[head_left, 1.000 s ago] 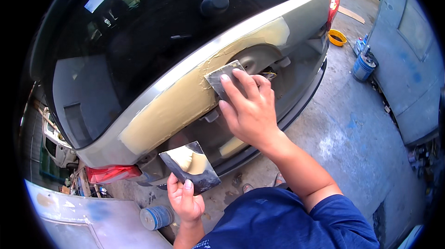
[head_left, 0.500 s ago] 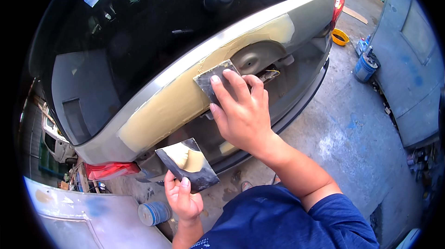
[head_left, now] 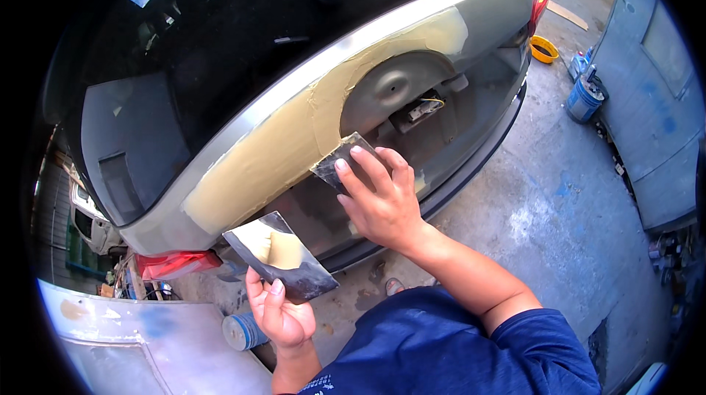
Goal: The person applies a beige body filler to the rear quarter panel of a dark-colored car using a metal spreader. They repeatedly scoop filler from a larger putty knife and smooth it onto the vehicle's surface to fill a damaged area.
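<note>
My right hand [head_left: 382,200] grips a flat dark putty spreader [head_left: 334,162], fingers spread along its face. A thin line of cream filler shows on the spreader's far edge, which is at the lower border of the filler on the car. That cream body filler [head_left: 287,137] covers a long band of the silver tailgate [head_left: 158,229], below the rear window. My left hand [head_left: 283,314] pinches the near edge of a dark square mixing plate [head_left: 301,285]. A mound of cream filler [head_left: 276,248] lies on the plate.
The dark rear bumper [head_left: 471,182] runs under the tailgate recess. A red tail light [head_left: 173,264] is at the left corner. A blue bucket [head_left: 243,331] stands by a grey panel at lower left; another blue bucket [head_left: 585,97] and a yellow basin [head_left: 543,49] are at right.
My right hand has drawn the spreader down toward me, from the middle of the filler band to its lower edge. The left hand with the plate has shifted slightly left and up.
</note>
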The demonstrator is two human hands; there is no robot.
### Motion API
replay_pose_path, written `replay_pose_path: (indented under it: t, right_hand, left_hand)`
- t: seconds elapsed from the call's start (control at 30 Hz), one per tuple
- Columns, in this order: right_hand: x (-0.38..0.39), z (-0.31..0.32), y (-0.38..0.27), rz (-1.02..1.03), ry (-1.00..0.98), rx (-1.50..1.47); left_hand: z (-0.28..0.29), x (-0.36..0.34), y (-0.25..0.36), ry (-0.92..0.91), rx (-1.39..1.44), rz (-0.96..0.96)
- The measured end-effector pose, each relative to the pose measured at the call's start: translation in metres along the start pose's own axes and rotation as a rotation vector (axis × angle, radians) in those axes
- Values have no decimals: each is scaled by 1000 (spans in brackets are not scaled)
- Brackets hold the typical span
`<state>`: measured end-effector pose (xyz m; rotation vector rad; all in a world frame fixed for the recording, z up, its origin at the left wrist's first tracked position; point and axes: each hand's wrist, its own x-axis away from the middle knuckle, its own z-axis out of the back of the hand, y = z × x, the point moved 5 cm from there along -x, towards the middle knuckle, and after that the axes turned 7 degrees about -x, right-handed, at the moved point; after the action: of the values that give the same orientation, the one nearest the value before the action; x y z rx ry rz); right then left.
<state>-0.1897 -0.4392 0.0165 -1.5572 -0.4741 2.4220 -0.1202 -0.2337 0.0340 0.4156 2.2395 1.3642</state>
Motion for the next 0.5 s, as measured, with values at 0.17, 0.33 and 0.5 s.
replay_pose_path:
  t: [0.17, 0.33, 0.5]
  right_hand:
    - [8, 25, -8, -39, -60, -120]
    - [3, 66, -40, -46, -193, -829]
    - [34, 48, -23, -127, -383, -1101]
  left_hand:
    - [-10, -1, 2, -6, 55, 48]
    - [-28, -3, -4, 5, 131, 126]
    - [-48, -7, 3, -57, 185, 98]
